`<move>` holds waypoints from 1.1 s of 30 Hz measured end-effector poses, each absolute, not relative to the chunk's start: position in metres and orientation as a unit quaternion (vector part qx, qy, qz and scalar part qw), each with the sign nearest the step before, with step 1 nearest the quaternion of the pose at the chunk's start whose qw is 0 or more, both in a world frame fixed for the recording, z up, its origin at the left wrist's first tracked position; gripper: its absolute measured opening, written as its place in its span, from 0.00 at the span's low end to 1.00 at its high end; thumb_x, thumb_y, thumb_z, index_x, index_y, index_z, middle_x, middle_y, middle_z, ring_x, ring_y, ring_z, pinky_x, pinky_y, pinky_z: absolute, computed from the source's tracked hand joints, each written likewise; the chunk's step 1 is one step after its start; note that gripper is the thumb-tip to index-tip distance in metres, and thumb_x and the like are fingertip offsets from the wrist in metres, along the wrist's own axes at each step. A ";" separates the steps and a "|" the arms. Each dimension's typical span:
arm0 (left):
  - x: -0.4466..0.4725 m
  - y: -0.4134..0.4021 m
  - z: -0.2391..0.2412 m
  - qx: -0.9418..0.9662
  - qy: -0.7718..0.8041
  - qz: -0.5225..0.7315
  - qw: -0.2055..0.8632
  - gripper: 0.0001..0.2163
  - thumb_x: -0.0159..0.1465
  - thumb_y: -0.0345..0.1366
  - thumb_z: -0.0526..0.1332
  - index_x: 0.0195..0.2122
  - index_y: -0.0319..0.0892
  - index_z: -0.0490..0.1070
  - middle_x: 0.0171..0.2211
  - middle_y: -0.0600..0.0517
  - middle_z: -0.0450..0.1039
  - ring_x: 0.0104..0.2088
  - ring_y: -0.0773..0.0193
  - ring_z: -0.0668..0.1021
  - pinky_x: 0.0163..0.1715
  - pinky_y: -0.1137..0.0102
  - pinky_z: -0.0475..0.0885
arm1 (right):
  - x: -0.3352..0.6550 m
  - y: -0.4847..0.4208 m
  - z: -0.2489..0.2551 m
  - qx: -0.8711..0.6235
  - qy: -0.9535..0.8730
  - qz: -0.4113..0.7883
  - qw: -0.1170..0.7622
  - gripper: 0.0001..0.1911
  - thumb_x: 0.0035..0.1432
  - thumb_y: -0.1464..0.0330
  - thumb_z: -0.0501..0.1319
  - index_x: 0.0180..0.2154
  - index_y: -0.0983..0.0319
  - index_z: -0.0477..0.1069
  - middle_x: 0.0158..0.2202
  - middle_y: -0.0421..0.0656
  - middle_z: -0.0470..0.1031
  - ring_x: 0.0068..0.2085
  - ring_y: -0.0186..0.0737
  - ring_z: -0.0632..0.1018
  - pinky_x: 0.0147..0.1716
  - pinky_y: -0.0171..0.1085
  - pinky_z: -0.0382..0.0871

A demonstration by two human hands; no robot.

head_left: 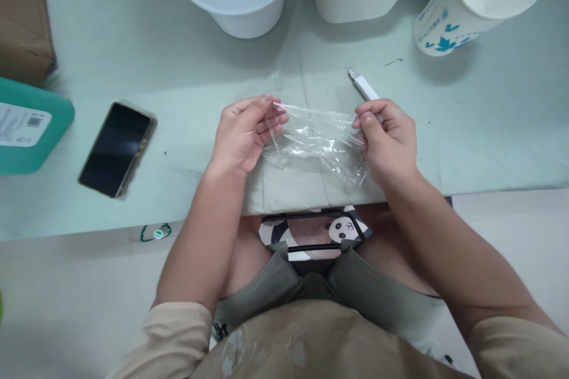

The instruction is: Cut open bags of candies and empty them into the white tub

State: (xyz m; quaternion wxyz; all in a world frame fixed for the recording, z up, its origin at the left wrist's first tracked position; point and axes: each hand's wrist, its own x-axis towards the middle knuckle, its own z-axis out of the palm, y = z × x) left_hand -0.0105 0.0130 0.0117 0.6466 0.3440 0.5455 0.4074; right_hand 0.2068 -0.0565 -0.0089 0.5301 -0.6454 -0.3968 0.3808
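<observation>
A crinkled sheet of clear plastic film [315,139] is stretched between my two hands, just above the table near its front edge. My left hand [249,127] pinches its left end between thumb and fingertips, with the other fingers loosely curled. At the opposite end, my right hand [389,133] grips the film with thumb and bent fingers. A utility knife [363,84] with a white handle lies just beyond my right hand, which hides its near end. Whether the film is a bag or a single layer I cannot tell.
On the left lie a phone [118,149], a green container [40,109] and a brown box [24,18]. A white bucket [251,18], a white bin [355,6] with red packets and a paper cup [448,26] stand along the back. A panda-patterned item [311,234] is below the table edge.
</observation>
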 end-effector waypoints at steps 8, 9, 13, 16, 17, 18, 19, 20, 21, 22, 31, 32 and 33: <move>-0.008 0.014 0.004 0.424 0.575 0.414 0.564 0.16 0.61 0.49 0.73 0.26 0.42 0.75 0.23 0.54 0.77 0.25 0.70 0.81 0.26 0.76 0.76 | 0.211 -0.054 -0.018 -0.631 -0.370 0.379 0.566 0.03 0.64 0.68 0.61 0.36 0.57 0.74 0.28 0.36 0.70 0.19 0.25 0.58 0.17 0.33 0.48; -0.008 0.013 0.004 0.427 0.572 0.412 0.566 0.17 0.61 0.50 0.73 0.27 0.42 0.76 0.24 0.54 0.78 0.25 0.69 0.81 0.26 0.76 0.76 | 0.211 -0.054 -0.018 -0.626 -0.371 0.384 0.568 0.03 0.64 0.68 0.61 0.37 0.57 0.74 0.29 0.36 0.70 0.19 0.25 0.59 0.17 0.34 0.48; -0.009 0.013 0.004 0.431 0.552 0.417 0.579 0.14 0.59 0.46 0.75 0.29 0.43 0.77 0.27 0.53 0.80 0.28 0.69 0.82 0.29 0.75 0.77 | 0.209 -0.056 -0.016 -0.617 -0.378 0.399 0.563 0.03 0.64 0.68 0.61 0.37 0.57 0.74 0.29 0.37 0.70 0.19 0.26 0.60 0.18 0.34 0.49; -0.009 0.012 0.004 0.424 0.550 0.432 0.575 0.11 0.59 0.43 0.74 0.28 0.43 0.78 0.27 0.54 0.80 0.29 0.68 0.82 0.31 0.74 0.77 | 0.208 -0.058 -0.014 -0.629 -0.383 0.394 0.550 0.04 0.65 0.67 0.61 0.37 0.56 0.74 0.29 0.37 0.71 0.21 0.27 0.61 0.19 0.34 0.52; -0.009 0.012 0.004 0.418 0.555 0.433 0.574 0.11 0.60 0.44 0.74 0.28 0.44 0.77 0.28 0.54 0.80 0.30 0.68 0.82 0.31 0.74 0.77 | 0.208 -0.058 -0.014 -0.633 -0.386 0.389 0.547 0.04 0.66 0.66 0.61 0.37 0.56 0.74 0.30 0.38 0.71 0.21 0.27 0.62 0.19 0.34 0.53; -0.009 0.012 0.003 0.411 0.561 0.433 0.573 0.11 0.60 0.44 0.73 0.29 0.44 0.77 0.28 0.54 0.80 0.32 0.67 0.82 0.32 0.74 0.77 | 0.209 -0.058 -0.014 -0.636 -0.389 0.384 0.545 0.04 0.66 0.65 0.61 0.38 0.56 0.74 0.30 0.38 0.71 0.21 0.27 0.62 0.19 0.34 0.54; -0.009 0.012 0.003 0.405 0.566 0.434 0.572 0.11 0.61 0.44 0.73 0.29 0.44 0.77 0.28 0.54 0.80 0.33 0.67 0.82 0.32 0.74 0.77 | 0.209 -0.057 -0.014 -0.638 -0.391 0.379 0.544 0.05 0.66 0.64 0.61 0.38 0.56 0.74 0.30 0.38 0.71 0.21 0.28 0.62 0.19 0.34 0.54; -0.009 0.012 0.003 0.401 0.571 0.436 0.569 0.11 0.61 0.44 0.72 0.29 0.45 0.77 0.28 0.54 0.79 0.34 0.67 0.83 0.33 0.74 0.77 | 0.210 -0.057 -0.014 -0.639 -0.392 0.375 0.545 0.05 0.67 0.63 0.61 0.38 0.56 0.73 0.30 0.38 0.70 0.21 0.28 0.62 0.19 0.35 0.55; -0.010 0.013 0.002 0.398 0.574 0.440 0.564 0.10 0.62 0.44 0.72 0.30 0.45 0.77 0.28 0.54 0.79 0.34 0.67 0.83 0.33 0.74 0.77 | 0.210 -0.057 -0.014 -0.639 -0.391 0.373 0.547 0.05 0.67 0.63 0.61 0.38 0.56 0.73 0.30 0.38 0.70 0.21 0.28 0.62 0.19 0.35 0.55; -0.010 0.013 0.002 0.397 0.576 0.443 0.560 0.10 0.63 0.44 0.71 0.30 0.45 0.76 0.28 0.54 0.79 0.34 0.67 0.83 0.34 0.74 0.77 | 0.210 -0.056 -0.014 -0.638 -0.391 0.372 0.549 0.06 0.67 0.62 0.61 0.38 0.56 0.73 0.30 0.38 0.70 0.22 0.28 0.62 0.19 0.34 0.55; -0.003 0.015 0.009 0.297 0.554 0.440 0.641 0.14 0.68 0.50 0.64 0.32 0.46 0.71 0.29 0.53 0.79 0.30 0.65 0.83 0.29 0.72 0.76 | 0.204 -0.057 -0.017 -0.620 -0.385 0.369 0.576 0.08 0.68 0.58 0.61 0.39 0.54 0.72 0.33 0.38 0.70 0.21 0.27 0.61 0.19 0.35 0.54; -0.004 0.015 0.011 0.296 0.547 0.420 0.661 0.15 0.67 0.51 0.65 0.33 0.45 0.71 0.29 0.52 0.80 0.29 0.65 0.83 0.28 0.71 0.76 | 0.205 -0.056 -0.019 -0.619 -0.384 0.370 0.577 0.09 0.68 0.56 0.61 0.40 0.53 0.72 0.33 0.38 0.70 0.21 0.27 0.61 0.19 0.35 0.54; -0.006 0.015 0.013 0.309 0.542 0.395 0.674 0.15 0.66 0.51 0.66 0.33 0.44 0.72 0.29 0.51 0.80 0.27 0.65 0.82 0.26 0.72 0.75 | 0.207 -0.055 -0.020 -0.620 -0.382 0.370 0.577 0.09 0.68 0.55 0.61 0.41 0.53 0.72 0.33 0.38 0.69 0.21 0.28 0.61 0.20 0.35 0.54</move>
